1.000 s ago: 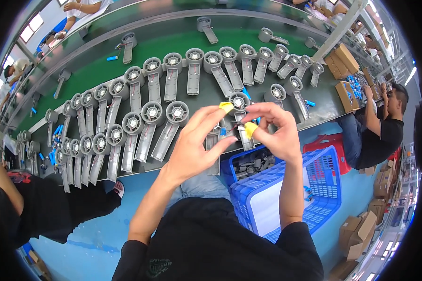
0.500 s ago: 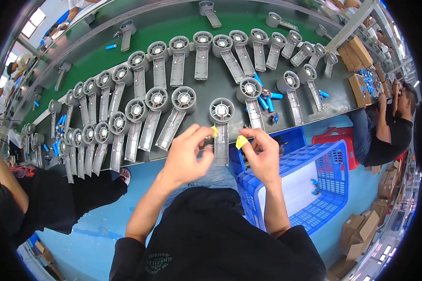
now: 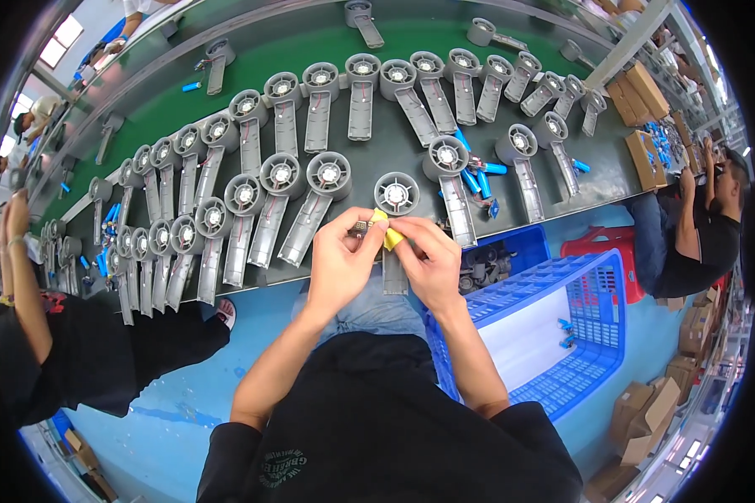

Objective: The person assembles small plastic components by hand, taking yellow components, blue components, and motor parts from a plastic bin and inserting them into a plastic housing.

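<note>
At the table's front edge, the grey fan housing (image 3: 396, 194) lies with its round end away from me and its open handle (image 3: 394, 275) toward me. Over that handle my two hands meet. My left hand (image 3: 344, 258) pinches a small dark part (image 3: 361, 226), perhaps a circuit board, too small to make out. Against it, my right hand (image 3: 429, 261) is closed in a pinch; what its fingertips hold is hidden. Yellow coverings sit on my left index fingertip (image 3: 379, 215) and my right thumb (image 3: 392, 238).
Rows of similar grey fan housings (image 3: 362, 96) cover the dark table. Blue battery cells (image 3: 483, 183) lie to the right. A blue crate (image 3: 554, 272) stands below the edge, near a red stool (image 3: 604, 243). People sit on both sides; a green conveyor belt (image 3: 302, 50) runs behind.
My hands were apart on either side of the handle. They have come together above it, fingertips touching, with a small dark part now visible at my left fingers.
</note>
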{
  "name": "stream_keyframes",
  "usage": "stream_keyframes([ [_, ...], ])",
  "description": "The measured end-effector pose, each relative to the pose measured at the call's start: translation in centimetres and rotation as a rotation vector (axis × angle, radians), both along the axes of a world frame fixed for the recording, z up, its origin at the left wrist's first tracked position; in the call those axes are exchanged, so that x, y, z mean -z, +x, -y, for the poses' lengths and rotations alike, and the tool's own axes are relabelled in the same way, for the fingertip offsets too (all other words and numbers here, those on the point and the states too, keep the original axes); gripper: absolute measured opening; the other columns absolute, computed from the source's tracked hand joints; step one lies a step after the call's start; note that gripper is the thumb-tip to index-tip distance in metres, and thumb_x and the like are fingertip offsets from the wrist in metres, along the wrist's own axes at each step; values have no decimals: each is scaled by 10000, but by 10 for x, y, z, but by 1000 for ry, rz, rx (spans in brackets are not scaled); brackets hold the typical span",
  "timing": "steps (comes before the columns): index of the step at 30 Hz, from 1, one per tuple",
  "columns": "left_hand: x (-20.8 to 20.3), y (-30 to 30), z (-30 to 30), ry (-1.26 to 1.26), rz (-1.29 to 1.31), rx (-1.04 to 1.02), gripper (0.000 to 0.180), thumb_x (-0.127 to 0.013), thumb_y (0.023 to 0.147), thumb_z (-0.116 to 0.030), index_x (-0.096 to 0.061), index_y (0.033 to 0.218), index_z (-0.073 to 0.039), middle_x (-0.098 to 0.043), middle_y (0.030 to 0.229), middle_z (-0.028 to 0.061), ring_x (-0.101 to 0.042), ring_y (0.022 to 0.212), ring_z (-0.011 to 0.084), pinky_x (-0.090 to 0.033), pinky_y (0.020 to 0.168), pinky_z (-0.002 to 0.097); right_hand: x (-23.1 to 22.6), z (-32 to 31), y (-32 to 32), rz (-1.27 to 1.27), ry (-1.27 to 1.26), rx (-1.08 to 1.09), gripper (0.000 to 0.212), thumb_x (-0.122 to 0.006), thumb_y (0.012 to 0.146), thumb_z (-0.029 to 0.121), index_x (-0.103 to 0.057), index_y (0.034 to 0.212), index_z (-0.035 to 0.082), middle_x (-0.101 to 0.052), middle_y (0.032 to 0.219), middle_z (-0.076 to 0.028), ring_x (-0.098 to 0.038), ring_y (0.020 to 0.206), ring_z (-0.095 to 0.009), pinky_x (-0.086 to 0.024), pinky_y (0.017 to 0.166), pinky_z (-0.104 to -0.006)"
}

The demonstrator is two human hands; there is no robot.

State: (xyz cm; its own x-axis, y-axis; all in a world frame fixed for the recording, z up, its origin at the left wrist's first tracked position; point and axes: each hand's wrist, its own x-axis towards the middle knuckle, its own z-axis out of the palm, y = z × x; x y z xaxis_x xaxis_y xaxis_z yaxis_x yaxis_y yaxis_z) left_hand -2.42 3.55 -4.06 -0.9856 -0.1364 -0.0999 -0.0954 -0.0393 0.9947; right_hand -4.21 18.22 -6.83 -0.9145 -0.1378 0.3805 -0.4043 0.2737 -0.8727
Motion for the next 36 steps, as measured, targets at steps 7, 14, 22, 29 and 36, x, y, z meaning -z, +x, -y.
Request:
stream_keyframes([
  [7, 6, 11, 16, -36, -38, 69, 270, -572, 993, -78, -527, 1234, 35, -667, 834, 65, -610, 714, 83, -472, 625, 246, -3, 4, -3, -17, 3, 10, 222, -713, 785, -11, -726, 1002, 34, -673, 957, -51, -513, 532, -63, -411, 479, -221],
  [14, 2, 19, 13, -393, -214, 85, 271, -546, 982, -24, -502, 1242, 39, -714, 956, 206, -727, 863, 275, -553, 731, 353, -5, 4, -4, -18, 27, -15, 219, -701, 762, -29, -716, 975, 18, -657, 941, -42, -489, 530, -50, -390, 474, -210],
  [22, 12, 19, 11, -349, -303, -62, 227, -696, 880, 11, -671, 1097, 75, -719, 999, 203, -729, 862, 228, -565, 735, 309, -9, 3, -5, 1, 76, -20, 198, -734, 772, 28, -707, 968, 34, -663, 914, -43, -568, 548, -106, -456, 500, -254],
  [29, 11, 19, 10, -397, -351, -59, 217, -694, 870, 41, -677, 1082, 82, -724, 1000, 175, -715, 839, 201, -558, 731, 291, -9, 4, -5, -39, 117, -8, 201, -737, 764, 39, -701, 961, 40, -656, 903, -41, -583, 568, -131, -470, 513, -272],
  [36, 9, 17, 12, -483, -385, -19, 206, -700, 858, 37, -685, 1061, 69, -721, 984, 178, -711, 812, 225, -544, 712, 290, -9, 2, -6, -65, 152, -7, 193, -734, 760, 37, -696, 949, 40, -656, 901, -37, -583, 567, -136, -472, 515, -277],
])
